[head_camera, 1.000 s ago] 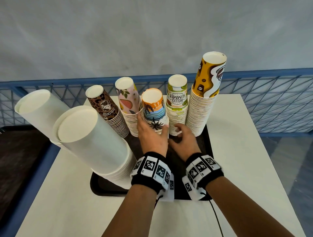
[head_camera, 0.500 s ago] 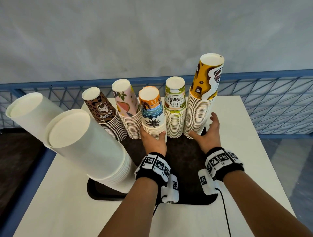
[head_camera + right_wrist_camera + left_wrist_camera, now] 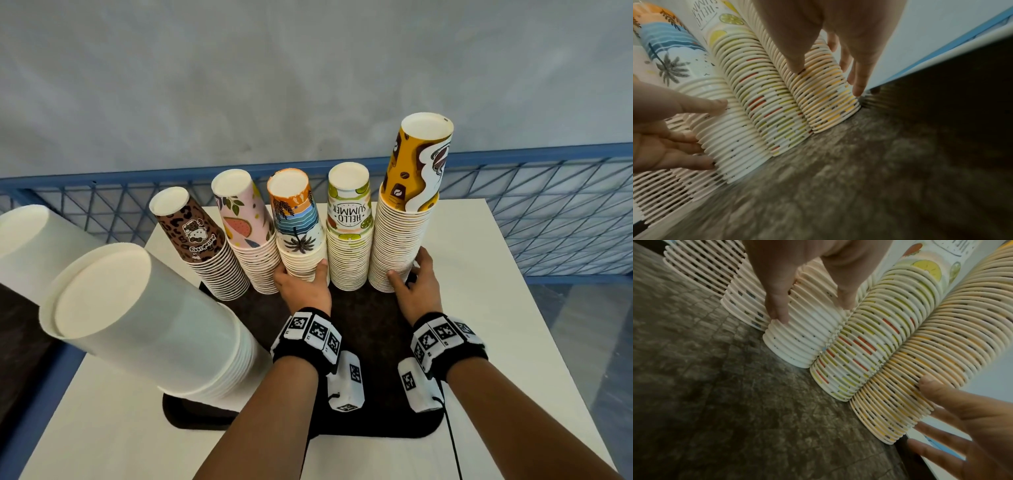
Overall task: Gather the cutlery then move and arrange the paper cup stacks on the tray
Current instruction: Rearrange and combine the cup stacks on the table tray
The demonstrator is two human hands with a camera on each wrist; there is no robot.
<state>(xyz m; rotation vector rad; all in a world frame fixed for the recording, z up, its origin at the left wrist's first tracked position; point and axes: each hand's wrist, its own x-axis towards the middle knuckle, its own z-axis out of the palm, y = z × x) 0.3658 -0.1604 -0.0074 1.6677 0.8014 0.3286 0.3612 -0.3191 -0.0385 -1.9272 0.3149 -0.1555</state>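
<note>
Left hand point(image 3: 303, 291) is gripping the palm stack point(image 3: 298, 222) low, likely steadying it. Right hand point(image 3: 419, 291) is clasping the yellow stack point(image 3: 400, 240)

Both your forearms reach out toward the far side, side by side. Your left hand point(image 3: 301, 287) has thumb and fingers curled round the bottom of the palm-tree cup stack point(image 3: 301, 253). Your right hand point(image 3: 416, 284) clamps the tall yellow cup stack point(image 3: 397, 246), thumb in front, fingers fairly straight down its right side.
</note>
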